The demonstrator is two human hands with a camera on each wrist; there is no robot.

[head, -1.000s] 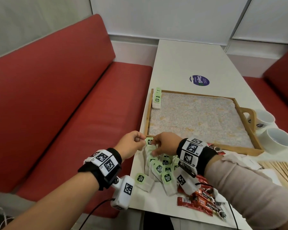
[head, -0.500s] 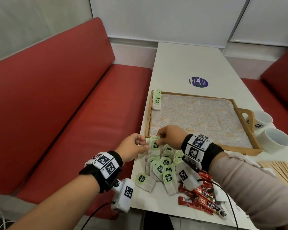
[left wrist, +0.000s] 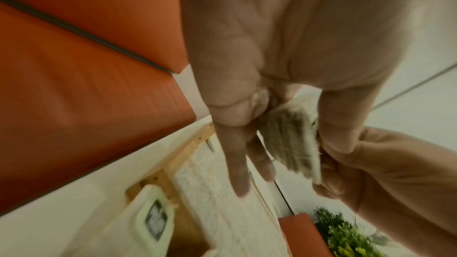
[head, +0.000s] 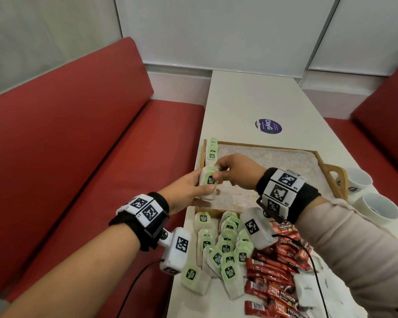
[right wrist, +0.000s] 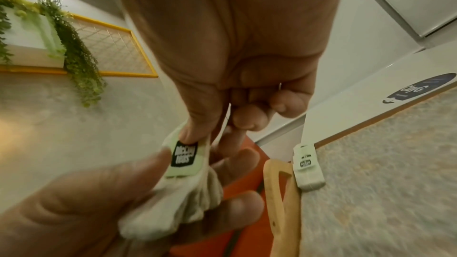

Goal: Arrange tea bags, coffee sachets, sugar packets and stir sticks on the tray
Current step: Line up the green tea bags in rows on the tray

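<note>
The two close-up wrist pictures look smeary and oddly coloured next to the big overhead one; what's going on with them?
Head view: evenly lit and sharp, labels on the held tea bags readable, edges bowed by the wide lens. Left wrist view: dim, yellowish, motion-blurred, so the left hand and the bundle look soft. Right wrist view: right hand looms huge, tray smeared, yet the label stays legible.

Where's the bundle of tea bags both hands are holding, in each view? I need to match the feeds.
Head: bundle of tea bags left of centre, over the tray's near-left corner.
Left wrist: right of centre, edge-on.
Right wrist: lower left of centre.
Shared landmark: the tea bags already in the tray.
</note>
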